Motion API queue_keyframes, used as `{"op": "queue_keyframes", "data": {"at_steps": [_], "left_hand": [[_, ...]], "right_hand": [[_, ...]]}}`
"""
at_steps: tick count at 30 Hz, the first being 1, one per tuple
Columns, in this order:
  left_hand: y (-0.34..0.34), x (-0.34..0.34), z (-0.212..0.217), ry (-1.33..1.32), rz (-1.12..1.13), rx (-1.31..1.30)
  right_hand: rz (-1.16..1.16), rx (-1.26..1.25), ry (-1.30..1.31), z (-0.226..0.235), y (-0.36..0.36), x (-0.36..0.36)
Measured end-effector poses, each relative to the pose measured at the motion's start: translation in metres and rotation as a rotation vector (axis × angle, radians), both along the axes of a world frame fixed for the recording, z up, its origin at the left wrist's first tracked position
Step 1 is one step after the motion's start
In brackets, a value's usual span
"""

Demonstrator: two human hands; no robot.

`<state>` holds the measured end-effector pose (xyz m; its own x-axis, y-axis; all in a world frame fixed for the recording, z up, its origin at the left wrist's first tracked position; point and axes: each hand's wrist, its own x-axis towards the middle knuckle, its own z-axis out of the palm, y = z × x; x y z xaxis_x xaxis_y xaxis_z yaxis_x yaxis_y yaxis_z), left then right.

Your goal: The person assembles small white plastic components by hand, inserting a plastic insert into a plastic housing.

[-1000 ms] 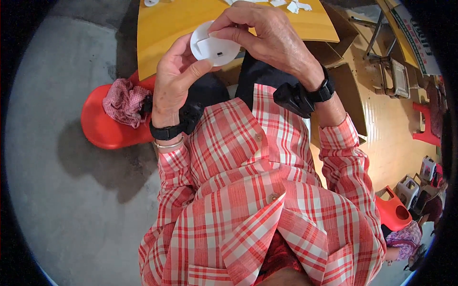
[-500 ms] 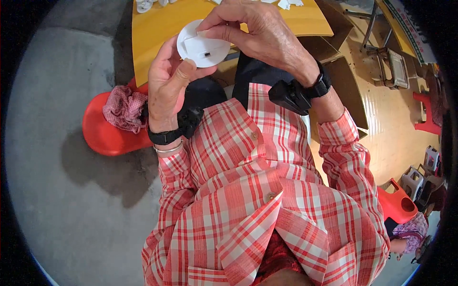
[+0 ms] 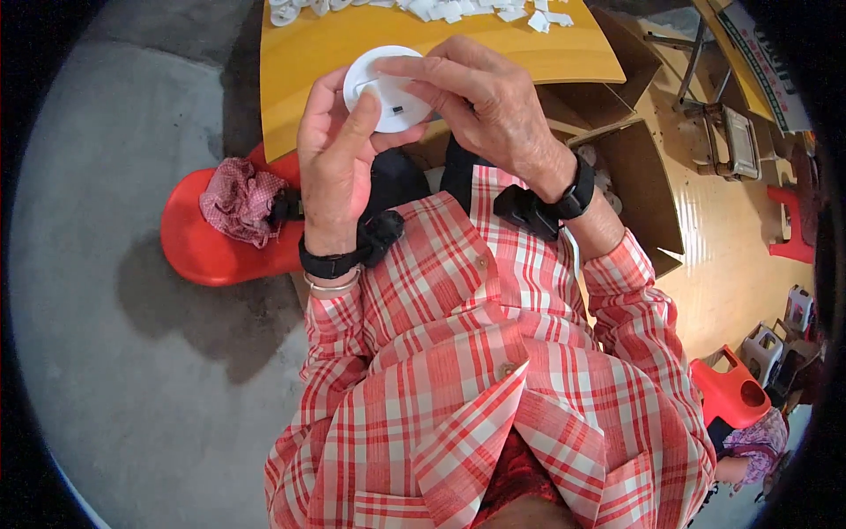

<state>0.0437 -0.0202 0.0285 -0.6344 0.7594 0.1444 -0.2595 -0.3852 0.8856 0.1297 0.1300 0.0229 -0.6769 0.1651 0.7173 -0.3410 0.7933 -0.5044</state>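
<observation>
My left hand (image 3: 335, 154) holds a round white plastic housing (image 3: 397, 93) above my lap, close to the table's near edge. Its thumb lies across the face and the other fingers support it from behind. Set into that face are a rectangular panel outline and a small black part (image 3: 397, 110) that looks like a switch. From the right, my right hand (image 3: 502, 106) reaches over the housing, its index finger and thumb against the upper part of the face. Whether those fingertips pinch a separate small piece is hidden.
White plastic pieces (image 3: 441, 9) lie along the far side of the yellow table (image 3: 352, 40). Below it on the right stand open cardboard boxes (image 3: 639, 176). A red stool (image 3: 198, 251) at left bears a checked cloth (image 3: 242, 198). Another red stool (image 3: 731, 392) stands lower right.
The housing has shifted a little right and down in view. My left thumb has moved up onto its face. My right fingers have gone from a pinch near the top to lying across it.
</observation>
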Motion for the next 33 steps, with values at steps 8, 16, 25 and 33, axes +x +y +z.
{"op": "queue_keyframes", "data": {"at_steps": [8, 16, 25, 33], "left_hand": [[0.006, 0.007, 0.010, 0.163, 0.126, -0.086], [0.006, 0.009, 0.011, 0.202, 0.161, -0.104], [0.007, 0.009, 0.007, 0.204, 0.181, -0.134], [0.012, 0.004, 0.007, 0.121, 0.185, -0.117]], "right_hand": [[0.039, -0.169, 0.003, 0.007, -0.002, 0.003], [0.062, 0.009, -0.051, 0.007, 0.002, 0.003], [0.040, 0.299, -0.040, 0.005, 0.006, 0.007], [0.123, -0.438, -0.187, 0.003, -0.003, 0.014]]}}
